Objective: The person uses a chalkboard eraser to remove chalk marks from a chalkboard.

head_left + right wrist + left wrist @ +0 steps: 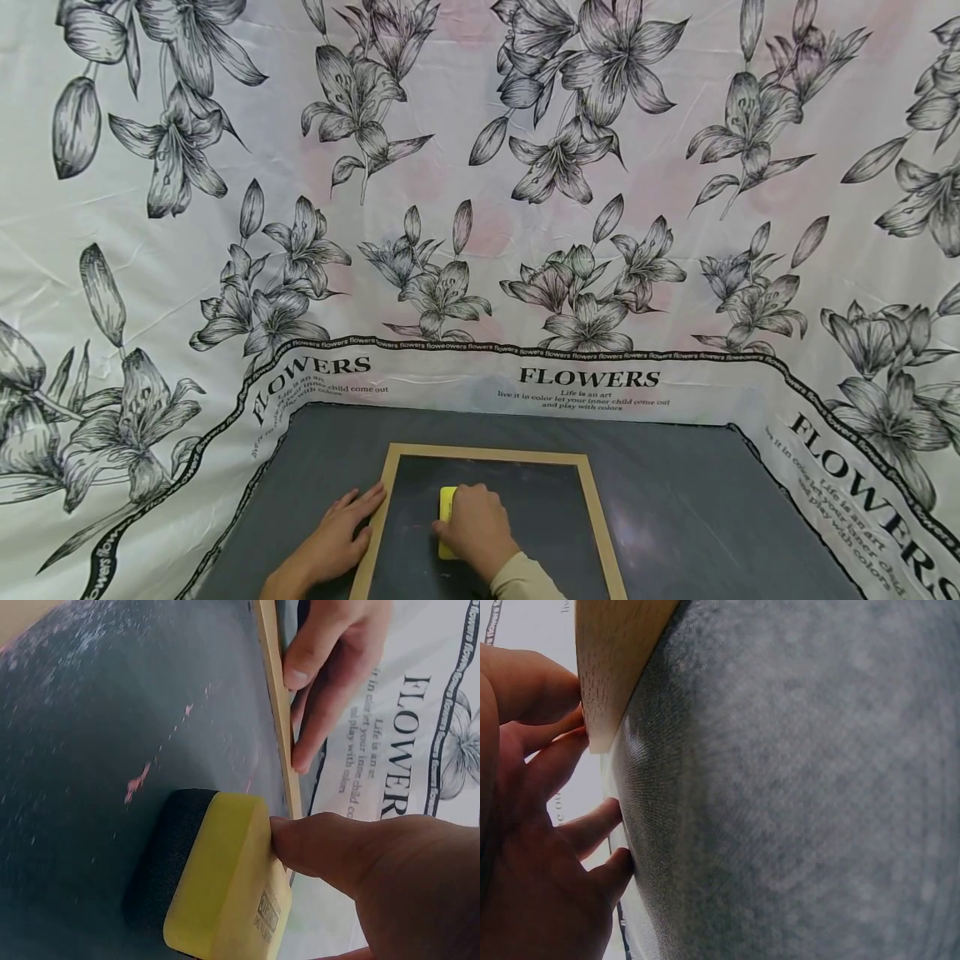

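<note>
A small chalkboard (540,517) in a light wooden frame (495,452) lies on the grey table. My right hand (480,525) grips a yellow board eraser (225,862), its black felt side down on the chalkboard's left half. In the right wrist view the thumb (315,840) presses the eraser's side; the other fingers are mostly hidden there. Pink chalk marks (137,782) and pale dust show on the dark surface beside the eraser. My left hand (333,533) touches the frame's left edge with its fingertips, fingers spread and fairly straight, the lower fingers resting on the table cloth.
Grey cloth (690,500) covers the table around the chalkboard. Behind and at both sides hangs a white curtain (465,183) printed with black lilies and the word FLOWERS; its lower border meets the table's back edge.
</note>
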`<state>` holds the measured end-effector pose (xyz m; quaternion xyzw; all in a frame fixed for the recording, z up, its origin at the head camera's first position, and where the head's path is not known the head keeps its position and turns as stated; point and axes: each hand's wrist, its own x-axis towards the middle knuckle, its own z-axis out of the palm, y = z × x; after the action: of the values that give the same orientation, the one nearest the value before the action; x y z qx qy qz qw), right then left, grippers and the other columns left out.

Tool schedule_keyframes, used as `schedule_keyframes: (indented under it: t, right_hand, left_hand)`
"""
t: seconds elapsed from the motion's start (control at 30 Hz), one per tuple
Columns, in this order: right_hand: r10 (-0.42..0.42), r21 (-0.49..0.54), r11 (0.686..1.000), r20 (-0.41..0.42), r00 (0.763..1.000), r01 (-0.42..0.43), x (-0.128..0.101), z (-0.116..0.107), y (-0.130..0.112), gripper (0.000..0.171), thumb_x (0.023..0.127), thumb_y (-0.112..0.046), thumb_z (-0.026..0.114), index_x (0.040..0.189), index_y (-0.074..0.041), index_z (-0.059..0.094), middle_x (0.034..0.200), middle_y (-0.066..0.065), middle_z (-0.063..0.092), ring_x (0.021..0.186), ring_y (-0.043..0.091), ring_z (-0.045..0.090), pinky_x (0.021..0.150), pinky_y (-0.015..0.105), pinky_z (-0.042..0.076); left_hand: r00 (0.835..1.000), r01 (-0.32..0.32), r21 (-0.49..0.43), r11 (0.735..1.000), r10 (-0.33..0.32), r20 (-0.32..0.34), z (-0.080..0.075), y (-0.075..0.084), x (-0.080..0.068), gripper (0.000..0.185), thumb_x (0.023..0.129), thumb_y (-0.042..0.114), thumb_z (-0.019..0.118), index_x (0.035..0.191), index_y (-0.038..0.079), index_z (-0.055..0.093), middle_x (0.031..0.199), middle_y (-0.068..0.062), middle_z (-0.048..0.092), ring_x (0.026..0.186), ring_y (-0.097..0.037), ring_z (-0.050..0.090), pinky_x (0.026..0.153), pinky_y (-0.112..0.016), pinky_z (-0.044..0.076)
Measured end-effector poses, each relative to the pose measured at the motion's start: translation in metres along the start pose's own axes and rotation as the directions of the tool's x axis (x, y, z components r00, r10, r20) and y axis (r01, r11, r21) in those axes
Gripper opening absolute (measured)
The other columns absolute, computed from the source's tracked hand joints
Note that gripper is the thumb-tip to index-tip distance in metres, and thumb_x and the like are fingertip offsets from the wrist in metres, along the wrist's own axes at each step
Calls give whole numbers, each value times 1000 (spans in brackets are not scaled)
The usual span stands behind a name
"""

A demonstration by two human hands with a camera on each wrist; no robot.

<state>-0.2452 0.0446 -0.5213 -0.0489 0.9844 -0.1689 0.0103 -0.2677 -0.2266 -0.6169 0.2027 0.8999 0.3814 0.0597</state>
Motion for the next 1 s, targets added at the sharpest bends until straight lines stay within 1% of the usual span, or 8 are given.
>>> schedule_keyframes:
  t: [0.1,0.3,0.53,0.67,0.87,1.0]
  right_hand:
    - [-3,-8,1000,0,1000,3,0,3,-4,54,85,-44,93,106,2,77,88,11,68,80,26,68,70,47,65]
    - [-25,-25,999,-5,1000,25,1,7,-12,53,84,-46,93,104,1,78,84,8,67,76,23,67,67,44,64]
    - [-42,-7,999,4,999,42,1,8,-19,55,84,-47,93,104,2,78,84,9,67,75,24,68,67,45,64]
    - [-49,6,999,0,999,49,1,10,-20,54,84,-48,94,102,1,78,82,8,67,74,24,68,67,45,64]
    - [-55,17,998,-8,998,56,1,12,-19,52,83,-46,94,96,1,78,78,8,63,68,23,65,61,42,61]
    - [-62,24,998,-12,998,62,2,12,-18,50,83,-46,94,94,0,77,77,8,61,65,22,62,58,40,60]
  left_hand:
    - [1000,8,-4,1000,-8,-3,0,1,0,60,105,9,61,164,8,53,174,-14,44,158,-63,30,118,-91,19]
    - [1000,3,1,1000,-3,-17,0,7,-3,60,103,8,60,163,8,54,172,-16,46,154,-67,31,117,-91,18]
    - [999,21,13,1000,-21,-28,1,6,-1,59,103,8,61,162,8,54,173,-13,46,157,-63,32,120,-90,19]
    - [999,12,27,1000,-11,-34,1,7,-1,60,103,8,61,163,8,54,173,-14,46,155,-65,33,118,-90,19]
    - [999,24,35,999,-23,-46,0,14,-3,60,102,6,61,162,6,55,172,-14,47,156,-63,33,121,-88,20]
    - [998,26,27,999,-24,-55,-2,22,-6,61,100,3,62,160,6,57,170,-16,49,154,-66,34,121,-88,21]
